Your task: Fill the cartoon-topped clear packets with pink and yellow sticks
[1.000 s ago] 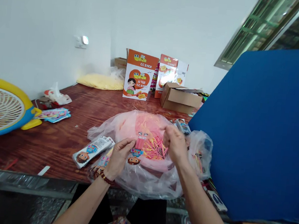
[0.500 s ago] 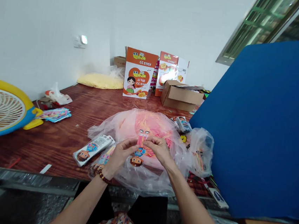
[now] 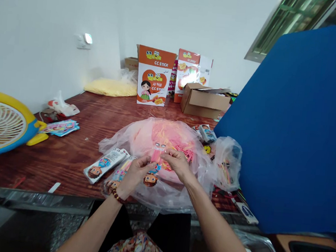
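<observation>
A small printed packet [image 3: 151, 179] with a cartoon face and a see-through window stands upright between my hands, pink sticks showing inside it. My left hand [image 3: 136, 173] grips its left side, thumb and fingers closed. At the packet's upper right edge my right hand [image 3: 178, 166] is pinched; whether it holds the packet or a stick, I cannot make out. Behind and beneath lies a large clear plastic bag [image 3: 163, 203], spread wide, with a heap of thin pink and yellow sticks [image 3: 171, 132]. Filled packets [image 3: 122, 170] lie left of my left hand.
Flat packets [image 3: 104, 165] lie at the left, beside the bag. A smaller bag of sticks [image 3: 226, 163] and a blue panel [image 3: 289, 133] stand on the right. Cartons [image 3: 155, 77] and an open brown box [image 3: 204, 103] are at the back, a yellow fan [image 3: 1, 126] far left.
The view has tilted slightly, so the scene sits a little higher. Both hands and the packet have moved slightly left relative to the bag, still together.
</observation>
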Motion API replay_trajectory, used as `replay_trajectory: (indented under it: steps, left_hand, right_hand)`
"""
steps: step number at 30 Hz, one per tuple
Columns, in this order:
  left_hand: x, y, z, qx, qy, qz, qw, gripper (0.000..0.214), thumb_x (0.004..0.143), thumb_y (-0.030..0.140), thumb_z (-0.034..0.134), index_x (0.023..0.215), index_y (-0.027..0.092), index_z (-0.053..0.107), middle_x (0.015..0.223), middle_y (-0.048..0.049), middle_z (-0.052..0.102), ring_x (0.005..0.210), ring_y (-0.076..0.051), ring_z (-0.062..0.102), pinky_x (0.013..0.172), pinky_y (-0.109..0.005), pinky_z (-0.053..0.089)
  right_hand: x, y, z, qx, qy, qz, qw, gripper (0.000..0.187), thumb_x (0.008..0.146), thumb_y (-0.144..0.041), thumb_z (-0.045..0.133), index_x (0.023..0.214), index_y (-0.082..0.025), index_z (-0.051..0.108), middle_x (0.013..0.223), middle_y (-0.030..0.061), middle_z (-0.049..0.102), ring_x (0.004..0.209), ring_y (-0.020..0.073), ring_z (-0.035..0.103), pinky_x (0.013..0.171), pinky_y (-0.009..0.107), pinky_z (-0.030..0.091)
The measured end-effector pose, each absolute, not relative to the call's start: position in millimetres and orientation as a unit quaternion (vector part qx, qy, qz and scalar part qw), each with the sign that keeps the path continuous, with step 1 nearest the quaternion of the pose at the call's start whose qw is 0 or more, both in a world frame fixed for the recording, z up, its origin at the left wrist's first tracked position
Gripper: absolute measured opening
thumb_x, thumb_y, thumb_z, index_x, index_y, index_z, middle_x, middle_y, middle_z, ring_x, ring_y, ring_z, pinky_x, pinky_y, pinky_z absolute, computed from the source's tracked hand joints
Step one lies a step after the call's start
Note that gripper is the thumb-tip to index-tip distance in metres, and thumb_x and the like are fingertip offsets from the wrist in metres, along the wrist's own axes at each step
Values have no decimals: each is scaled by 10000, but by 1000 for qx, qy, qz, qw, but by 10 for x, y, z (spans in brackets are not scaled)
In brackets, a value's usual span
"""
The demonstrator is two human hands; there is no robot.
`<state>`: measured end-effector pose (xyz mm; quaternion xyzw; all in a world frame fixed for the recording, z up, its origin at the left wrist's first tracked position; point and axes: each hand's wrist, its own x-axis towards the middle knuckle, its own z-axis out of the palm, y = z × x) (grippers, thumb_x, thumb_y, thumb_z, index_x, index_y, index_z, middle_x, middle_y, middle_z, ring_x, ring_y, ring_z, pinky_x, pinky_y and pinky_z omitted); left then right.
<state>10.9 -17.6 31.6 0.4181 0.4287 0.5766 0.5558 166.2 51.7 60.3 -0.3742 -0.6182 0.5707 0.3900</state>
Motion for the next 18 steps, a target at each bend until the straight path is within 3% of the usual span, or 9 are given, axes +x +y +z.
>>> replay_trajectory:
  steps: [4,9,14,18]
  left_hand:
    - [86,-185,322,393,423,577,577,314,622,280,845,888,159,732,787,-9,725,664,-120,616,644,-227,479]
    - [62,-173,290,375,427,586,577,264,608,237,838,837,161,729,793,-6,727,647,-104,609,632,-210,471]
    - [61,-181,262,365,432,582,585,291,622,262,833,868,142,735,763,-24,727,650,-124,624,629,-226,482]
    - [14,-207,234,363,443,572,587,295,601,283,848,821,125,730,734,-28,723,614,-123,621,597,-225,478]
  right_hand:
    - [1635,498,590,-371,-610,586,383,275,670,-421,719,647,-178,593,493,-79,360,493,79,298,485,240,228]
    - [1592,481,531,-340,-625,608,353,271,626,-395,760,686,-168,625,621,-43,528,584,88,420,561,227,324]
    - [1528,458,449,-376,-625,566,384,323,658,-386,735,547,-171,522,545,-59,427,540,76,344,543,233,291]
    - [1542,478,478,-353,-637,600,331,319,623,-421,747,598,-168,554,585,-46,484,585,91,415,567,233,320]
